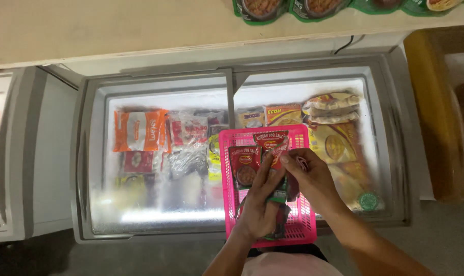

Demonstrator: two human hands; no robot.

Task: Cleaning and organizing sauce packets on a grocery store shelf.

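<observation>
Head camera, looking straight down: a person sorts dark red sauce packets (245, 166) over a pink plastic basket (303, 134) that rests on the glass lid of a chest freezer (89, 153). The left hand (260, 204) is closed around a fanned bunch of the packets, which stand with their long axis running away from the body, tops toward the far rim of the basket. The right hand (308, 176) comes in from the right and sits just beside the bunch, fingers pinched narrow on the upper edge of one packet; it is the hand nearer the packet tops, while the left grips their lower ends. Each packet is a flat rectangle, red with a round picture of food and a green band at the bottom.

Under the frosted glass, to the left of the basket, lie orange-and-white bags (139, 131), then clear bags with red labels (188, 134). To the right sit yellow-brown flat packs (339, 145) and a stack of pale pouches (331, 107) against the far wall. A yellow box with a red label (283, 113) lies just beyond the basket. On the cream shelf (114, 30) above the freezer, green-edged packs showing food (260, 9) hang over the front edge.
</observation>
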